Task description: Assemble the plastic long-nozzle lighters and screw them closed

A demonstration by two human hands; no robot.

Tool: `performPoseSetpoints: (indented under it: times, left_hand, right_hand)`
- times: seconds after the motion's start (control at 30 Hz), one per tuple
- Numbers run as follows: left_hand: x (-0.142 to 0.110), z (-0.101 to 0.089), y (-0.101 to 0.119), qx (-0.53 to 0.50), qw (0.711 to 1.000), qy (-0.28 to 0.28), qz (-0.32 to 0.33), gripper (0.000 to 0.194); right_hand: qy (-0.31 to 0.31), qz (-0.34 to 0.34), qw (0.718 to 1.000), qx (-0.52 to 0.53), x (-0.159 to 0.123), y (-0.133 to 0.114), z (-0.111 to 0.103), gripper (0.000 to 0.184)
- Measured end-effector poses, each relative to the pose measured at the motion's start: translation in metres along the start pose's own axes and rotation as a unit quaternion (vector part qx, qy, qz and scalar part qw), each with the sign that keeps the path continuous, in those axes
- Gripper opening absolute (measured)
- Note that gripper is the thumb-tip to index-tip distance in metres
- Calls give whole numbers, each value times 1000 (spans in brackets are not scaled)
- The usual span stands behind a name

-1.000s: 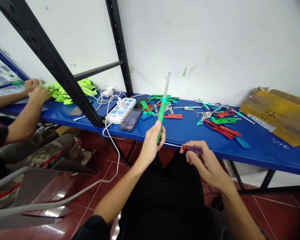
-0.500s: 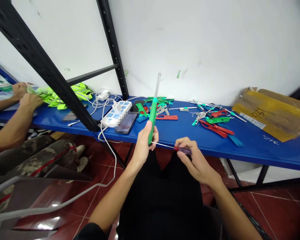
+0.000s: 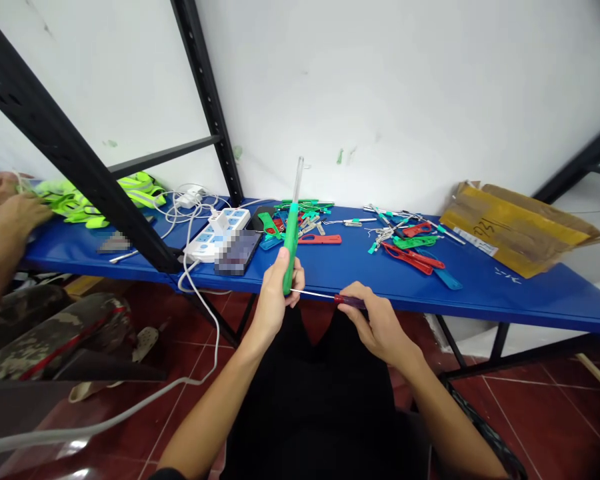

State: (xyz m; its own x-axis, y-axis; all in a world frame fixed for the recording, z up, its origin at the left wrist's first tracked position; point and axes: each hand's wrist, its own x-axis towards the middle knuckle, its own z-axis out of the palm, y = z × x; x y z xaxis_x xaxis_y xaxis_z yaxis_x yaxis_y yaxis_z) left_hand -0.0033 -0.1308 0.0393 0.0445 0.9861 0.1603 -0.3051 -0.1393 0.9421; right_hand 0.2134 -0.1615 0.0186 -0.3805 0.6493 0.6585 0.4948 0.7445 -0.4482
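Observation:
My left hand (image 3: 277, 287) is closed around the green handle of a long-necked lighter (image 3: 291, 240), held upright over my lap with its thin metal tube pointing up. My right hand (image 3: 373, 317) grips the dark red handle of a screwdriver (image 3: 349, 301). The screwdriver's thin shaft runs level to the left, and its tip meets the lower end of the green handle beside my left fingers. Whether the tip is inside the handle or only against it, I cannot tell.
On the blue table (image 3: 320, 267) lie piles of red, green and blue plastic pieces (image 3: 415, 243) and metal parts. A phone (image 3: 240, 252), a power strip (image 3: 220, 233) and a yellow-taped cardboard box (image 3: 510, 227) are there too. At the left, a co-worker's hands (image 3: 17, 210) touch neon-yellow fabric (image 3: 75, 200).
The view has shifted to the right, so the table things sit further left. Both hands keep their hold, with the screwdriver tip still at the lighter's lower end.

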Motion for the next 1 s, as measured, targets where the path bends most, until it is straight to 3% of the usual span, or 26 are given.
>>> performPoseSetpoints:
  times: [0.13,0.3,0.4,0.63,0.77,0.9,1.0]
  left_hand:
    - [-2,6,-5,1,1000,-1,-10,61]
    - [-8,12,-4,29,1000,0,-4,61]
    - [-11,11,-3,46,999,5,9,62]
    - [-11,8,-4,40,999,-2,-8,64]
    - [-10,11,-4,16,1000,-4,-23,65]
    - [-12,14,-6,38,999,1,-11,65]
    - [-14,14,-4,53,999,11,0,64]
  right_hand:
    - [51,-3,999,7,1,2,0,17]
    - [5,111,992,54,2,2,-4,35]
    - [-9,132,989,64,1,1,-3,48]
    - [0,-21,999,44,2,3,-8,13]
    - [72,-82,994,5,0,-1,-6,7]
    - [34,66,995,73,-1,-11,2,42]
    - [3,198,969,150,0,-17,9,62]
